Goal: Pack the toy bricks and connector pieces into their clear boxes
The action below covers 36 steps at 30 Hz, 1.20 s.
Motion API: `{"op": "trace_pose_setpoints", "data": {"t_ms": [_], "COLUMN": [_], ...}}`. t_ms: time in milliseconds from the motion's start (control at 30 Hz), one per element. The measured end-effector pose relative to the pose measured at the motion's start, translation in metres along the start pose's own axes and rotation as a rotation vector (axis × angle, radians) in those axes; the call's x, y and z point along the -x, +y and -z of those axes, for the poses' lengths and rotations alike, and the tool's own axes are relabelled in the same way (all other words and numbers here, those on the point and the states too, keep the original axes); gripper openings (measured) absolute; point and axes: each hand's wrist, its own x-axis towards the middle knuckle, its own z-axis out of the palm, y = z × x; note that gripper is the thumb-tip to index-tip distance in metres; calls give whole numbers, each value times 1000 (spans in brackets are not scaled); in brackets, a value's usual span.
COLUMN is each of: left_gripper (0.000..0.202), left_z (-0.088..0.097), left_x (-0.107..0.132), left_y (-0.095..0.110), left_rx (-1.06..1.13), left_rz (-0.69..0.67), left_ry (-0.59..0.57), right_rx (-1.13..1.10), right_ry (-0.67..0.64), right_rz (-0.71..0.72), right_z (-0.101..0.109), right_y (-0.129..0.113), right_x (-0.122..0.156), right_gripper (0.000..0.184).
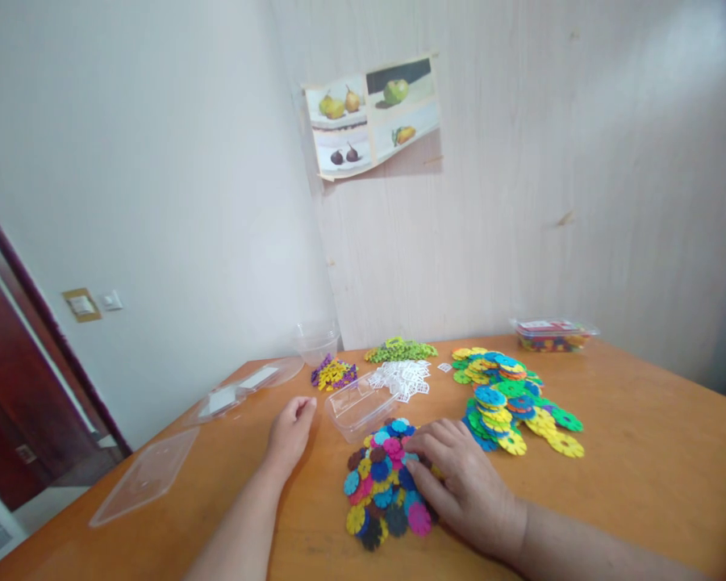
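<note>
My right hand (463, 480) rests on the right side of a pile of small notched plastic discs (381, 484) in pink, blue, yellow, brown and black. Its fingers and thumb are apart, touching the discs, with none plainly gripped. To the left of the pile, my left hand (291, 434) is at the table with its fingers curled in and thumb pressed against them; whatever may be inside is hidden. Between and beyond the hands lies a clear rectangular plastic container (360, 407), apart from the left hand.
Larger notched discs (508, 395) are heaped at the right. White lattice pieces (402, 378), green pieces (401, 349) and purple and yellow pieces (335, 373) lie farther back. A clear tub (316, 340), a filled clear box (553, 334) and a flat lid (148, 476) are on the table (629, 460).
</note>
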Motion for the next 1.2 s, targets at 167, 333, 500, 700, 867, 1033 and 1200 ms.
{"op": "trace_pose_setpoints", "data": {"t_ms": [167,333,500,700,867,1033,1200], "left_gripper": [49,58,57,59,56,43,40], "left_z": [-7,-11,-15,-19,-20,-20,-10], "left_x": [6,10,14,17,14,-7,-50], "left_y": [11,19,27,30,19,-6,-25], "left_rx": [81,184,208,209,237,133,-181], "left_rz": [20,66,69,90,107,-5,-119], "left_ry": [-77,-116,-204,-160,-111,50,40], "right_rx": [-14,-27,-42,-49,-57,-66,-49], "right_ry": [-4,-25,-31,-24,-13,-26,-46], "right_rz": [-23,-38,-59,-70,-77,-84,-67], "right_z": [-3,-5,-5,-5,-8,-12,-14], "right_y": [2,5,6,7,9,15,18], "right_x": [0,0,0,0,1,2,0], "right_gripper": [17,17,16,17,16,18,17]}}
